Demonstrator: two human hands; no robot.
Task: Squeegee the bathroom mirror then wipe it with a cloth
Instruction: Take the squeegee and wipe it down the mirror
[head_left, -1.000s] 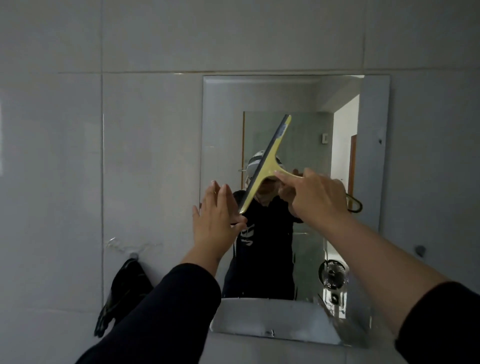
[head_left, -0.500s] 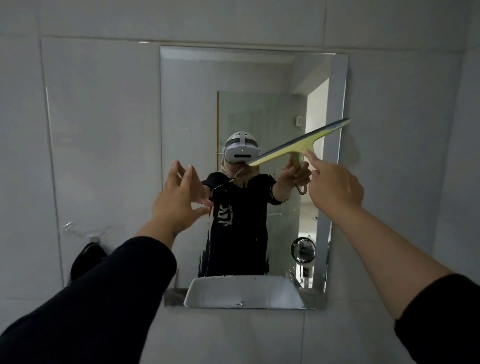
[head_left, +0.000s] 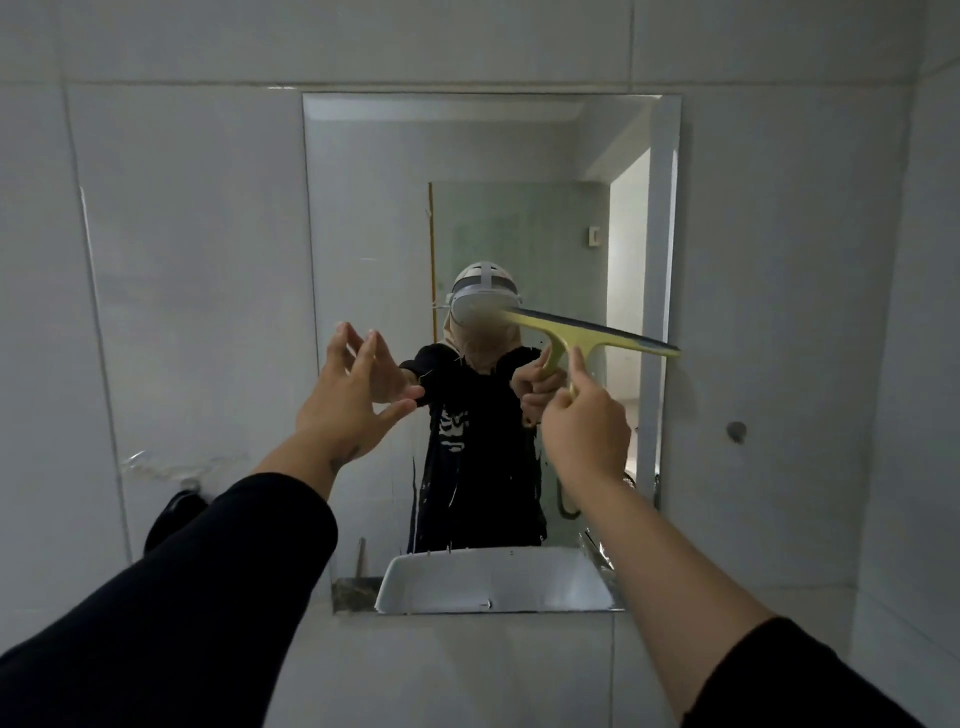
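Note:
A rectangular mirror hangs on the grey tiled wall ahead. My right hand grips the handle of a yellow squeegee. Its blade lies nearly level against the glass, sloping down to the mirror's right edge. My left hand is raised near the mirror's left side, fingers spread, holding nothing. Streaks of water run down the lower middle of the glass. No cloth is clearly visible, unless it is the dark item on the left.
A dark item hangs from a hook on the left wall, partly hidden by my left sleeve. A round knob sticks out of the wall to the right. The mirror reflects a white basin and a doorway.
The squeegee has swung from steeply tilted near the mirror's middle to almost level on the right side. My left hand stayed raised and open.

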